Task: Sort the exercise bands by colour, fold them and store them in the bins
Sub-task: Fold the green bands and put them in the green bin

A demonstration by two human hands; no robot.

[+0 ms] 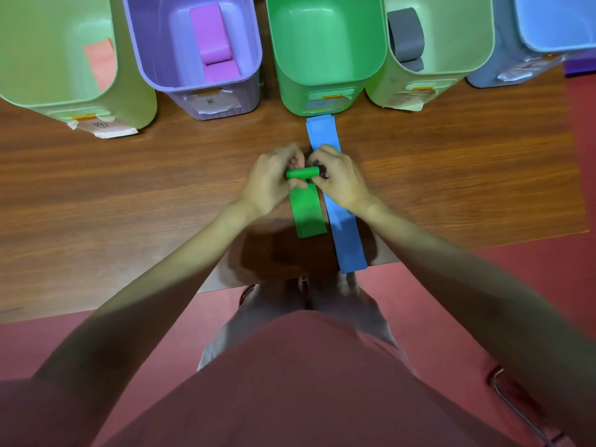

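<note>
Green band (306, 208) half-rolled, pinched by both hands; purple bin (154, 53) holds purple band (213, 43).

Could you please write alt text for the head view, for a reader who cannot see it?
Both hands, left hand and right hand, roll up a green band on a wooden table, beside a flat blue band. Five bins line the far edge; the purple bin holds a pink band.

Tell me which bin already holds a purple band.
The lilac bin, second from the left, holds the purple band. The bright green bin beside it looks empty, and a pale green bin holds a grey band.
</note>
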